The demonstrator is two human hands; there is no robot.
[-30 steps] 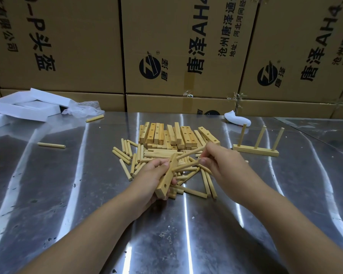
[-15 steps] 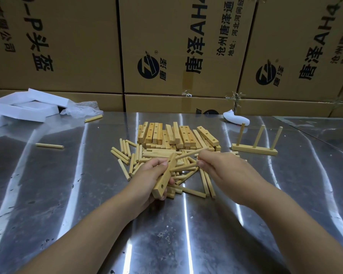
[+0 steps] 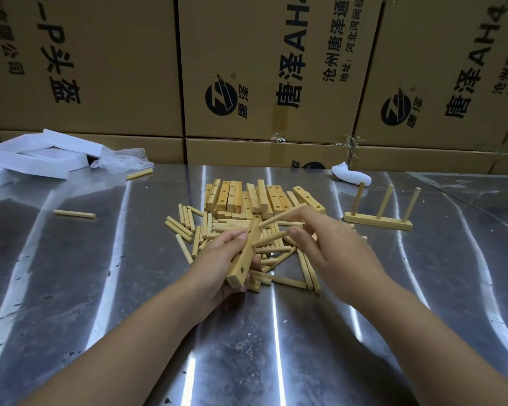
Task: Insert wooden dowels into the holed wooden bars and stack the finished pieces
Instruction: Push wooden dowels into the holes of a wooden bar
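Item: holed bar [image 3: 244,259], pale wood, tilted, one open hole near its low end, two dowels [image 3: 269,240] jutting out higher up. I see it above the dowel pile [image 3: 188,227], gripped by the left hand [image 3: 220,259]. The right hand [image 3: 335,247] pinches both dowels. Finished piece [image 3: 377,222]: right of the pile.

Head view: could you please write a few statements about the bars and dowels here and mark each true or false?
1. The left hand grips a holed bar. True.
2. The finished piece on the right carries two dowels. False: three dowels stand upright in it.
3. The right hand pinches a dowel whose tip reaches that bar. True.
4. The pile of bars lies nearer the person than the loose dowels. False: it lies farther off, behind them.
5. A lone dowel lies on the table at the left. True.
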